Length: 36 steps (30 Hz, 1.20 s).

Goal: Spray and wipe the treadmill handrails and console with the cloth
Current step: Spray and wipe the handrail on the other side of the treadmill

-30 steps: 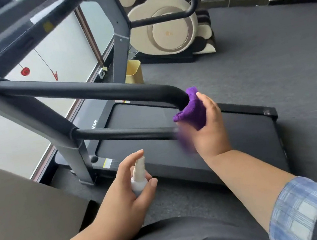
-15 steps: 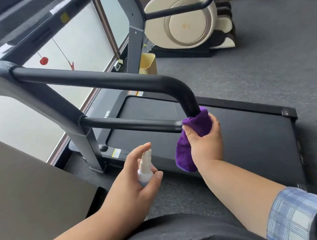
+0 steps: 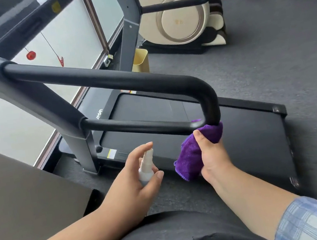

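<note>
A black looped handrail runs from the treadmill's upright toward me and bends down into a lower bar. My right hand grips a purple cloth and presses it against the underside of the handrail's lower bend. My left hand holds a small white spray bottle just left of the cloth, forefinger over its nozzle. The console shows only partly at the upper left edge.
The treadmill deck lies on grey carpet below the rail. A far handrail stands behind, with a cream massage chair and a yellow bin beyond. A dark tabletop sits at my left, by a window.
My right hand slid the cloth down the handrail's bend from its upper curve to the bottom corner. The left hand kept the bottle in the same spot.
</note>
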Each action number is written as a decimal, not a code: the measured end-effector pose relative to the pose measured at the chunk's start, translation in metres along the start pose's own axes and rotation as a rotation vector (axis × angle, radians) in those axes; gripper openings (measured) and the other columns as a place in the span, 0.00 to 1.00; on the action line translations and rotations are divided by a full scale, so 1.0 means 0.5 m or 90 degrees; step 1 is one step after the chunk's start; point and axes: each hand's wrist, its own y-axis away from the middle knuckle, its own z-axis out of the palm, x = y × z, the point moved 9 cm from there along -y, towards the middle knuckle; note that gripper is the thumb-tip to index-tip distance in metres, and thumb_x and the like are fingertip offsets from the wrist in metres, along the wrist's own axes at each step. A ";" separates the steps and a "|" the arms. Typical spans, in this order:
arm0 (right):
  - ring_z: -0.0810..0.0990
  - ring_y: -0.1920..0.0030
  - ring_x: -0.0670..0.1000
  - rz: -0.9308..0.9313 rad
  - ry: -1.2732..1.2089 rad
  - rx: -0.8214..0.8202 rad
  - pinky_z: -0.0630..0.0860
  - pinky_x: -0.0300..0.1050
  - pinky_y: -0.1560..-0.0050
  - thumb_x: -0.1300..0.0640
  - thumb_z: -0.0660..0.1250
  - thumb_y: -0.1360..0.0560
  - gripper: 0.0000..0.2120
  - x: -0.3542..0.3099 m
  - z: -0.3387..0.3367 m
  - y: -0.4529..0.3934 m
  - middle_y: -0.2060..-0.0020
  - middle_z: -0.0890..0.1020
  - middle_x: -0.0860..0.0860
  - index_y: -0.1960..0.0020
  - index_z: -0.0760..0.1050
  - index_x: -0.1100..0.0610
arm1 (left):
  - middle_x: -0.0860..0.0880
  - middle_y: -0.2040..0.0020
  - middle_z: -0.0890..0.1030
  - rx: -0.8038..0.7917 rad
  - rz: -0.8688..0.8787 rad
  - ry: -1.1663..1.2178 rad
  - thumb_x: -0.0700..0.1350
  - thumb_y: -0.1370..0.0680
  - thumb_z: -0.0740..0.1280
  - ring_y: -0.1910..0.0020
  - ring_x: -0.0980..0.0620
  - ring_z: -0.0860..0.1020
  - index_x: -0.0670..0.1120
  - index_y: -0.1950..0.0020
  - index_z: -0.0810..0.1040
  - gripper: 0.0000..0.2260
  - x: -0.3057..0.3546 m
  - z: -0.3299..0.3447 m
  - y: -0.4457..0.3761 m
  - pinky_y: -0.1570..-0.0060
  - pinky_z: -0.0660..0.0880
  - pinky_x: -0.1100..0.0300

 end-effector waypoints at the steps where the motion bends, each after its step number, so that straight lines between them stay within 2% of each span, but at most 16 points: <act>1: 0.86 0.49 0.55 0.027 -0.013 0.017 0.80 0.65 0.44 0.39 0.81 0.44 0.35 0.016 0.009 0.007 0.49 0.86 0.49 0.39 0.77 0.45 | 0.56 0.52 0.80 0.000 0.004 0.006 0.58 0.26 0.66 0.64 0.53 0.78 0.73 0.32 0.61 0.25 -0.005 -0.018 -0.008 0.62 0.76 0.66; 4: 0.87 0.53 0.56 0.104 0.030 0.040 0.81 0.62 0.45 0.40 0.79 0.35 0.27 0.069 0.055 0.048 0.52 0.87 0.51 0.41 0.78 0.49 | 0.56 0.53 0.80 -0.006 0.023 0.005 0.56 0.25 0.67 0.66 0.54 0.78 0.74 0.32 0.61 0.26 -0.020 -0.067 -0.031 0.65 0.75 0.67; 7: 0.87 0.54 0.56 0.093 0.136 0.003 0.82 0.59 0.45 0.40 0.78 0.36 0.24 0.088 0.128 0.102 0.54 0.87 0.51 0.43 0.79 0.48 | 0.57 0.53 0.80 -0.020 0.041 0.009 0.57 0.25 0.67 0.64 0.53 0.78 0.76 0.33 0.61 0.26 -0.038 -0.106 -0.058 0.63 0.74 0.69; 9: 0.85 0.52 0.46 -0.043 0.254 -0.020 0.80 0.52 0.43 0.38 0.77 0.38 0.24 0.037 0.171 0.135 0.53 0.86 0.42 0.44 0.77 0.40 | 0.58 0.54 0.80 -0.026 0.054 0.016 0.59 0.26 0.66 0.63 0.53 0.79 0.76 0.33 0.61 0.26 -0.047 -0.132 -0.079 0.62 0.74 0.70; 11: 0.80 0.45 0.36 -0.235 0.355 -0.013 0.75 0.39 0.41 0.43 0.78 0.35 0.26 -0.043 0.200 0.163 0.47 0.82 0.35 0.40 0.73 0.33 | 0.58 0.54 0.80 -0.036 0.075 0.031 0.59 0.26 0.66 0.62 0.53 0.79 0.75 0.32 0.60 0.26 -0.058 -0.152 -0.100 0.61 0.75 0.69; 13: 0.73 0.35 0.36 -0.419 0.429 0.040 0.68 0.34 0.34 0.48 0.79 0.31 0.32 -0.117 0.209 0.185 0.37 0.76 0.35 0.33 0.69 0.34 | 0.59 0.54 0.80 -0.052 0.101 0.041 0.59 0.26 0.66 0.61 0.52 0.79 0.76 0.32 0.59 0.27 -0.066 -0.162 -0.115 0.59 0.75 0.67; 15: 0.66 0.27 0.45 -0.537 0.563 0.141 0.62 0.40 0.26 0.50 0.77 0.28 0.36 -0.167 0.204 0.181 0.27 0.69 0.45 0.25 0.66 0.48 | 0.59 0.53 0.80 -0.076 0.118 0.046 0.59 0.26 0.66 0.61 0.52 0.79 0.76 0.32 0.59 0.27 -0.074 -0.170 -0.124 0.59 0.75 0.68; 17: 0.61 0.24 0.54 -0.545 0.745 0.227 0.59 0.49 0.23 0.51 0.76 0.27 0.38 -0.187 0.201 0.150 0.23 0.63 0.54 0.23 0.62 0.56 | 0.58 0.53 0.80 -0.103 0.120 0.056 0.59 0.25 0.66 0.63 0.53 0.79 0.74 0.31 0.59 0.27 -0.086 -0.180 -0.130 0.62 0.75 0.69; 20: 0.57 0.22 0.58 -0.440 0.910 0.216 0.55 0.54 0.22 0.47 0.74 0.26 0.42 -0.150 0.215 0.096 0.23 0.64 0.56 0.21 0.57 0.57 | 0.57 0.53 0.80 -0.127 0.127 0.061 0.58 0.25 0.66 0.64 0.53 0.79 0.73 0.30 0.59 0.27 -0.102 -0.209 -0.139 0.62 0.74 0.70; 25: 0.69 0.28 0.59 -0.444 0.943 0.255 0.63 0.56 0.27 0.35 0.66 0.25 0.39 -0.129 0.269 0.073 0.30 0.75 0.55 0.22 0.59 0.52 | 0.57 0.53 0.80 -0.137 0.120 0.052 0.58 0.25 0.65 0.63 0.54 0.79 0.74 0.31 0.59 0.26 -0.145 -0.274 -0.138 0.61 0.74 0.68; 30: 0.79 0.41 0.57 -0.497 1.004 0.181 0.74 0.54 0.39 0.32 0.64 0.25 0.32 -0.085 0.411 0.062 0.40 0.81 0.51 0.30 0.70 0.52 | 0.57 0.52 0.79 -0.111 0.094 0.036 0.58 0.25 0.65 0.64 0.55 0.78 0.76 0.32 0.59 0.26 -0.191 -0.340 -0.130 0.62 0.73 0.71; 33: 0.81 0.45 0.55 -0.537 1.043 0.104 0.77 0.53 0.45 0.31 0.63 0.26 0.31 -0.027 0.528 0.068 0.44 0.83 0.49 0.32 0.72 0.51 | 0.57 0.52 0.79 -0.089 0.090 0.023 0.58 0.24 0.66 0.61 0.55 0.78 0.75 0.30 0.59 0.27 -0.209 -0.376 -0.123 0.59 0.72 0.72; 36: 0.80 0.46 0.55 -0.593 1.078 0.003 0.76 0.52 0.46 0.32 0.64 0.26 0.30 0.026 0.639 0.074 0.44 0.82 0.49 0.33 0.72 0.51 | 0.57 0.52 0.79 -0.079 0.076 0.009 0.58 0.24 0.66 0.60 0.53 0.79 0.74 0.30 0.59 0.26 -0.231 -0.409 -0.109 0.58 0.72 0.70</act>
